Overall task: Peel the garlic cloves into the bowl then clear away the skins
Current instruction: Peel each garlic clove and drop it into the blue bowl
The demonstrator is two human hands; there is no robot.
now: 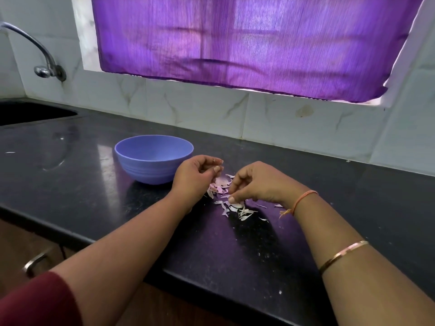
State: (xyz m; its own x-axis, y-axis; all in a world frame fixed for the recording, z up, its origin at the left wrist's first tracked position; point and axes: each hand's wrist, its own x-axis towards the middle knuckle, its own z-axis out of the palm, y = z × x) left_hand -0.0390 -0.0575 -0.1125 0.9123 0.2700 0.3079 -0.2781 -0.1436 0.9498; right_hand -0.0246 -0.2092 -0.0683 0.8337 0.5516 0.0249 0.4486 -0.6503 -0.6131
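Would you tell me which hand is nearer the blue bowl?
The left hand, beside the bowl; the right hand is farther, over the skins.

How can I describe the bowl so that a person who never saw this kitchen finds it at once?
Look below the purple curtain to the black countertop. There, just left of the person's left hand and the pale garlic skins, stands the bowl. It is the only vessel on the counter: round, lavender-blue, with ridges near its base.

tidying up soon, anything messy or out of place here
Garlic skins lie scattered on the counter right of the bowl; one stray flake sits far left, near the sink. Nothing looks damaged.
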